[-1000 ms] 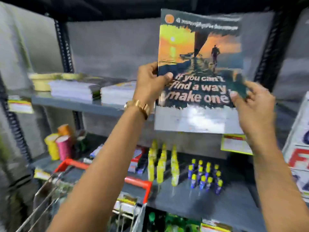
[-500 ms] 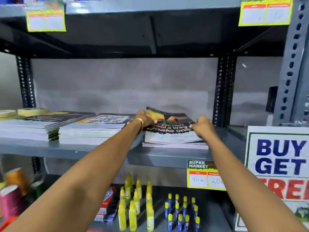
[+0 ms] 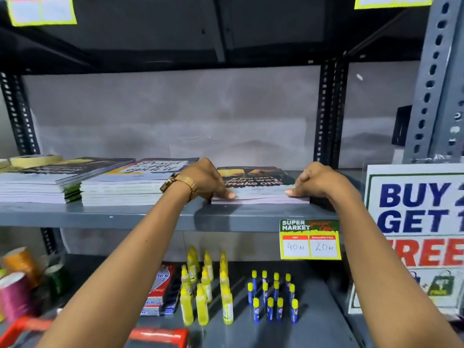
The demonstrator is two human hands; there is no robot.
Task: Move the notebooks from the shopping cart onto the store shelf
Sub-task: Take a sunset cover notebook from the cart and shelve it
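Left hand (image 3: 206,180) and right hand (image 3: 313,180) grasp a stack of sunset-cover paper notebooks (image 3: 258,190) on the grey metal shelf (image 3: 125,217), price tag (image 3: 310,239) at five o'clock.

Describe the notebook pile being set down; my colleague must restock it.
On the grey metal middle shelf, three notebook piles sit in a row. It's the rightmost pile, above the yellow price tag, topped by a dark "make one" cover and lower than its neighbours.

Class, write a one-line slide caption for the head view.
Both hands square a notebook stack on the shelf.
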